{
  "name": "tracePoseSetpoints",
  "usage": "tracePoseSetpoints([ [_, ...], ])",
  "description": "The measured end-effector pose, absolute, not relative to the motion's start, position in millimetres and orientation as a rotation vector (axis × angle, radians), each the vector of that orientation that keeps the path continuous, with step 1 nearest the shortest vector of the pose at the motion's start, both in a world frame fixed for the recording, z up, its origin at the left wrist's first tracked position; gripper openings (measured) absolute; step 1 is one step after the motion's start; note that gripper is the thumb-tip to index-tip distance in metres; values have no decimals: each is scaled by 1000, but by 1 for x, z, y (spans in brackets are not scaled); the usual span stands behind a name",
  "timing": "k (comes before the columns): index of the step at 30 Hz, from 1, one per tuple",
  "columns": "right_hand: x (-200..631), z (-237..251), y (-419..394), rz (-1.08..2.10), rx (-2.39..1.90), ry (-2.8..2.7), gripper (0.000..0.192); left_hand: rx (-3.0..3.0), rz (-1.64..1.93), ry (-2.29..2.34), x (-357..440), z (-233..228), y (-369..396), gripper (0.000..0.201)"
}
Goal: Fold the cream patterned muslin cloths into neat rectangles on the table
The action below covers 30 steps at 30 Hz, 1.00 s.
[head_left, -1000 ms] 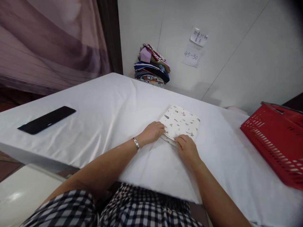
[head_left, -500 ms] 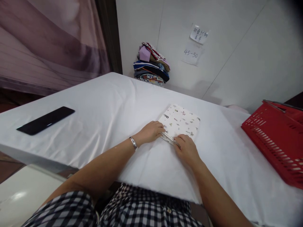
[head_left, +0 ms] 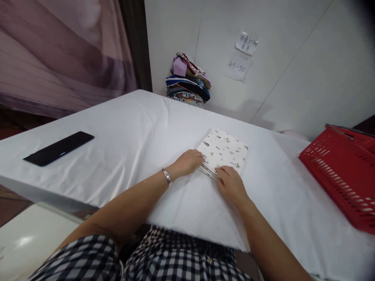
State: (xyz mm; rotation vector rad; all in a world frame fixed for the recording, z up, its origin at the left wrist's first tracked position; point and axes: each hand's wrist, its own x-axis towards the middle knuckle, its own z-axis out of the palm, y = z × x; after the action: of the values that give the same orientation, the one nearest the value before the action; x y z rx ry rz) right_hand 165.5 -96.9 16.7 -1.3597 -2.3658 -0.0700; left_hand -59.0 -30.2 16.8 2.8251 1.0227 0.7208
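Observation:
A folded white cloth [head_left: 227,148] printed with small leaves and figures lies flat on the white-covered table [head_left: 117,164]. Its layered folds show along the near edge. My left hand [head_left: 189,162], a silver bracelet at the wrist, is closed on the near left corner. On the near edge, further right, my right hand [head_left: 231,183] pinches the layers with its fingers bent over the top. Both thumbs are mostly hidden.
A red plastic basket [head_left: 342,171] stands at the right. A black flat slab like a phone [head_left: 60,148] lies on the left. Folded clothes [head_left: 189,82] are stacked at the back by the wall, which carries paper notes [head_left: 237,68]. A white stool-like surface [head_left: 32,238] is at lower left.
The near edge's layers look slightly more spread between my hands. Both hands stay at almost the same places on the cloth.

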Motion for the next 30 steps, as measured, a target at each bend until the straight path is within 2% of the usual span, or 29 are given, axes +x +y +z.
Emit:
tracePoseSetpoints([
  [6, 166, 16, -97, -93, -1325, -2296, 32, 2820, 710, 986, -60, 20, -32, 17],
  [14, 169, 11, -96, -96, -1252, -2284, 33, 2802, 754, 1052, -61, 17, -31, 36],
  [30, 166, 13, -97, -43, -1255, -2376, 33, 2750, 758, 1053, -62, 22, -35, 40],
])
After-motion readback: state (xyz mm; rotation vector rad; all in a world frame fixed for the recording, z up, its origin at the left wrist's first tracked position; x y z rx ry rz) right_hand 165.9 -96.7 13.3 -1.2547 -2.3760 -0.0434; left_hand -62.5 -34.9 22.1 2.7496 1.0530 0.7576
